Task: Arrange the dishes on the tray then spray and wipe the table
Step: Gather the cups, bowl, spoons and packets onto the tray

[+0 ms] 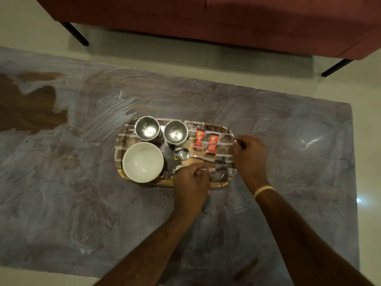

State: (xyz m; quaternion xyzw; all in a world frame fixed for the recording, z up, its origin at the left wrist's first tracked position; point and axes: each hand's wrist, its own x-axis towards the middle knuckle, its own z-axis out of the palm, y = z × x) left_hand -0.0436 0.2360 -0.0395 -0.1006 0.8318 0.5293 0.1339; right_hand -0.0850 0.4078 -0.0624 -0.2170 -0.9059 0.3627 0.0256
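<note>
A patterned tray (pixel 226 130) lies in the middle of the table (pixel 82 203). On it stand two steel cups (pixel 146 128) (pixel 175 132), a white bowl (pixel 142 161), two red sachets (pixel 199 139) (pixel 212 144) and a spoon (pixel 198 156). My left hand (pixel 190 183) covers the tray's near edge, its fingers closed around a second spoon (pixel 177 168) whose bowl peeks out. My right hand (pixel 250 159) rests over the tray's right end, fingers curled; whether it grips the rim is hidden.
The tabletop is smeared with whitish streaks across most of its surface, with a bare brown patch (pixel 31 108) at the far left. A red sofa (pixel 226 23) on black legs stands beyond the table. Pale floor (pixel 367 182) lies to the right.
</note>
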